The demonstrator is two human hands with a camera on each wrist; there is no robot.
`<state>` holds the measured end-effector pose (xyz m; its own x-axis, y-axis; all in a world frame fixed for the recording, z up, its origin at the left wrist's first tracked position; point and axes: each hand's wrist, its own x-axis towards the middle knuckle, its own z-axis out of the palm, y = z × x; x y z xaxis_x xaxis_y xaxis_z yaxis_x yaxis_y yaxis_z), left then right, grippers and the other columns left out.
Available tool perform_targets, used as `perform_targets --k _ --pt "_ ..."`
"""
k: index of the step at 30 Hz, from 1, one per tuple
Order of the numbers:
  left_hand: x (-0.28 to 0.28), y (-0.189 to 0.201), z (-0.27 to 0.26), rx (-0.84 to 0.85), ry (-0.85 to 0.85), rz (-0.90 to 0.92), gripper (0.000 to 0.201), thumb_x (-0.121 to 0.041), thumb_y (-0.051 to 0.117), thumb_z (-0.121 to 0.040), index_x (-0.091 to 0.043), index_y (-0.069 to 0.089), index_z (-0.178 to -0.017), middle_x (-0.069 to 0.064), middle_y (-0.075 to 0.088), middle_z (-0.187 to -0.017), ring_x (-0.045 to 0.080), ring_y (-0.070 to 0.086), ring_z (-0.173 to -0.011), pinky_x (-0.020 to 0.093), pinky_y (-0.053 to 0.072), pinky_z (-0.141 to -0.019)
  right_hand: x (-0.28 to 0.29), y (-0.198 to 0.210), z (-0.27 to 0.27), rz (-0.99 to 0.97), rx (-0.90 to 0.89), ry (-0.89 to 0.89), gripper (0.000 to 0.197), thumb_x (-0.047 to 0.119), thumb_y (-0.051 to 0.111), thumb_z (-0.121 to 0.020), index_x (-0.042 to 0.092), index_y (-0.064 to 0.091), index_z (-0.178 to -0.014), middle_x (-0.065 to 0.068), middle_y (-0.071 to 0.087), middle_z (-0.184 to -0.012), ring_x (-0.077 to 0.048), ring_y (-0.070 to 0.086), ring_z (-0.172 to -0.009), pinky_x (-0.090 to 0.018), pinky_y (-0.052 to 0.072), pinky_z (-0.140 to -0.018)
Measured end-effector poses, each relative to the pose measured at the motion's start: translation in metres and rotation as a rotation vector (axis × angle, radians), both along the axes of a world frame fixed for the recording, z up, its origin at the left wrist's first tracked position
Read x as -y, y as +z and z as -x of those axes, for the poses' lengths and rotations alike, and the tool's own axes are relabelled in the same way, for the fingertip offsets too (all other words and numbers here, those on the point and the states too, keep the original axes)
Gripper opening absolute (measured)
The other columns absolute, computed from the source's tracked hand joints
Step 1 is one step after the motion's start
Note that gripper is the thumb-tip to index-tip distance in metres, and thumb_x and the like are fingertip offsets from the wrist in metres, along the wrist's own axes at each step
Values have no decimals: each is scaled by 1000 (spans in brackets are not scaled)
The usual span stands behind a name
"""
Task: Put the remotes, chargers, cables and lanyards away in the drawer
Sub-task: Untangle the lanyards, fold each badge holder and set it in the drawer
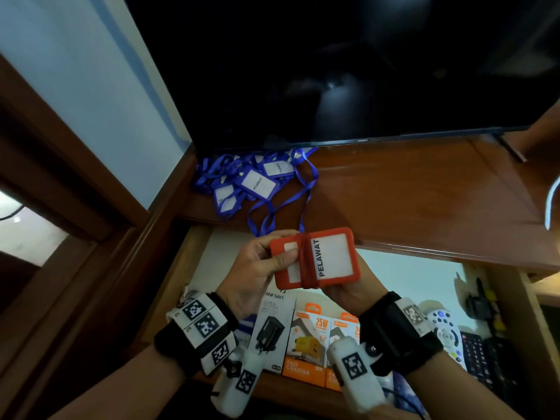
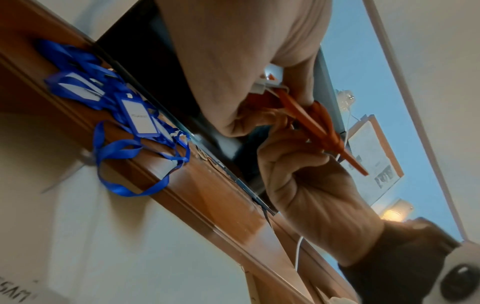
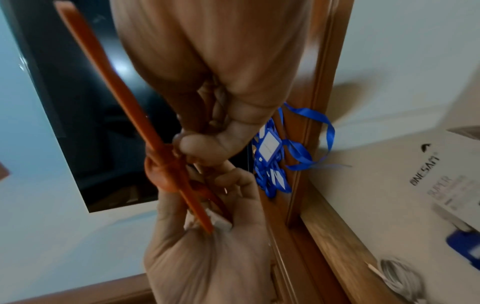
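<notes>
Both hands hold an orange badge-holder bundle (image 1: 330, 259) marked PELAWAT, bound round its middle by its orange strap, above the open drawer (image 1: 409, 268). My left hand (image 1: 272, 260) pinches the bundle's left end, thumb on top. My right hand (image 1: 341, 290) grips it from below at the lower right. The wrist views show the bundle edge-on (image 2: 319, 131) (image 3: 124, 102) between the two hands. A tangled pile of blue lanyards (image 1: 251, 183) (image 2: 135, 115) (image 3: 270, 148) with white cards lies on the wooden top, one loop hanging over its edge.
The drawer holds a white charger box (image 1: 272, 331), orange charger boxes (image 1: 309, 344), a grey remote (image 1: 445, 331), a black remote (image 1: 478, 356) and a coiled cable (image 3: 400, 275). A dark TV (image 1: 333, 71) stands behind the lanyards. A white cable (image 1: 551, 201) hangs at the right.
</notes>
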<state>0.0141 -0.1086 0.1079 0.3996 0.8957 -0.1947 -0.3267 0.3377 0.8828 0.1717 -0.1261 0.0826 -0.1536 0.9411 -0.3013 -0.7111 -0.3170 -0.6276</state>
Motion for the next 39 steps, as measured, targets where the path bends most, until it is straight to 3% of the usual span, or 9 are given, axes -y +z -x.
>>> perform_targets --k 4,6,8,12,18,24,32,36,39 --pt "6 -7 10 -100 63 21 37 -6 71 -74 3 64 -109 23 68 -105 31 68 -91 40 59 -74 4 -8 9 3 -13 66 33 16 43 -93 5 73 -84 -13 69 -71 -19 66 -54 -22 49 -38" --pt "9 -13 16 -156 120 32 32 -7 70 -72 4 66 -102 23 69 -99 30 68 -86 35 57 -70 6 -14 17 -26 -5 133 21 31 67 -75 14 78 -81 -9 69 -71 -17 65 -54 -20 45 -35" --pt "12 -18 25 -239 162 37 27 -10 71 -70 3 66 -94 23 68 -92 31 67 -83 34 57 -67 5 -26 23 -29 18 202 36 39 80 -59 15 77 -86 -11 69 -74 -19 65 -57 -21 46 -38" --pt "16 -23 49 -340 219 56 34 -16 72 -74 7 58 -94 27 62 -92 38 61 -84 43 53 -74 -2 -43 35 83 85 300 24 20 54 -87 6 73 -93 -15 59 -70 -18 53 -48 -22 42 -40" --pt "1 -31 109 -580 331 99 20 -13 68 -79 0 60 -94 15 68 -92 28 67 -87 39 56 -78 -28 -70 45 248 305 337 29 8 45 -92 3 67 -74 -10 51 -59 -17 42 -45 -24 36 -43" --pt "-46 -85 161 -1022 -103 127 20 -11 73 -80 1 64 -93 10 68 -90 21 67 -83 33 55 -76 -83 -63 52 305 428 186 18 12 51 -88 6 64 -78 -4 49 -59 -16 39 -46 -24 30 -45" --pt "-78 -150 163 -1608 -934 -271 20 -14 58 -80 -5 63 -97 15 64 -104 31 63 -93 33 52 -77 -177 -46 79 297 826 16 19 10 52 -89 10 61 -73 -3 52 -59 -11 44 -41 -22 32 -45" --pt "-82 -172 159 -1612 -1091 -457 17 -14 58 -80 -5 63 -94 14 61 -98 30 62 -86 34 50 -68 -219 -54 87 178 1378 42 16 20 55 -76 9 65 -79 -13 63 -79 -32 61 -78 -40 47 -75" --pt "-86 -182 150 -1553 -1183 -498 16 -10 59 -81 -3 65 -94 15 62 -98 30 62 -84 32 48 -68 -240 -63 92 100 1818 162 45 35 55 -72 8 65 -106 -18 62 -115 -35 51 -116 -39 35 -98"
